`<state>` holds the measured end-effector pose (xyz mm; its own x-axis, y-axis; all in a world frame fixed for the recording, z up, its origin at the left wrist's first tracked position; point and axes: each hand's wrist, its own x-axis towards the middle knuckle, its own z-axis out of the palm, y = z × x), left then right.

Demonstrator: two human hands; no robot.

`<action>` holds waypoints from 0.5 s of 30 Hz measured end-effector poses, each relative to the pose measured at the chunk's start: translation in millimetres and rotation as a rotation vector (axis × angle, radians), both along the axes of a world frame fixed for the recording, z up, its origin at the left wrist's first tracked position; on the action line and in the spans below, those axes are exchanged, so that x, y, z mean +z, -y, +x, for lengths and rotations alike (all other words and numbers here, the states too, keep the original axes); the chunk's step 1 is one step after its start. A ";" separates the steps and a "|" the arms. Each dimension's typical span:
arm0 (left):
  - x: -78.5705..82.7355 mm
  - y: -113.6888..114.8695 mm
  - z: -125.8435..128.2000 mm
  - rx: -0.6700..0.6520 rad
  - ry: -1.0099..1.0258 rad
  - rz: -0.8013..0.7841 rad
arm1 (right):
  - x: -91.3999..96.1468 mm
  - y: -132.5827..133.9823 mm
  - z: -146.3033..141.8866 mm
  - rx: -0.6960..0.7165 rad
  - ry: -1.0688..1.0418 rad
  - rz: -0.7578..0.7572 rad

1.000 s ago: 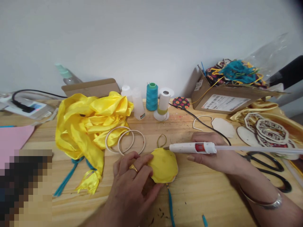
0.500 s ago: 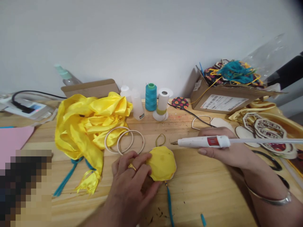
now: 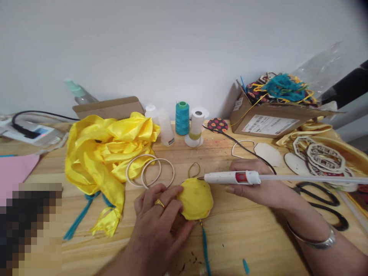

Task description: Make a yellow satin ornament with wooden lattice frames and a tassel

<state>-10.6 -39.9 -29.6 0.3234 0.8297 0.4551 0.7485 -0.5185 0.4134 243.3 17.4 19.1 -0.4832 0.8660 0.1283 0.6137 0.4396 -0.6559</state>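
Note:
A round piece covered in yellow fabric (image 3: 197, 198) lies on the wooden table (image 3: 258, 237), with a small loop at its top and a teal cord (image 3: 206, 249) trailing from its bottom. My left hand (image 3: 159, 222), wearing a gold ring, presses down on its left edge with the fingers bent over it. My right hand (image 3: 258, 188) grips a white pen-shaped glue gun (image 3: 231, 178) holding a long clear glue stick; its tip sits at the piece's upper right edge.
A heap of yellow satin (image 3: 106, 153) and two wooden rings (image 3: 151, 171) lie at left. Thread spools (image 3: 183, 118) and small bottles stand at the back. A cardboard box (image 3: 270, 119) of scraps, wooden cut-outs (image 3: 322, 159) and black scissors (image 3: 327, 201) are at right.
The glue gun drew back to the right half a second ago, then returned left, so its tip is again at the yellow piece's edge. My left hand stays put.

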 end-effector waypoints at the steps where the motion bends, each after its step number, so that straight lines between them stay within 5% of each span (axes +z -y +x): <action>1: 0.0 0.2 -0.1 0.000 -0.003 0.003 | -0.1 0.1 -0.5 0.001 -0.002 0.004; 15: -0.4 -0.6 -0.9 0.000 -0.087 0.027 | 5.9 -1.0 25.3 0.055 0.035 -0.070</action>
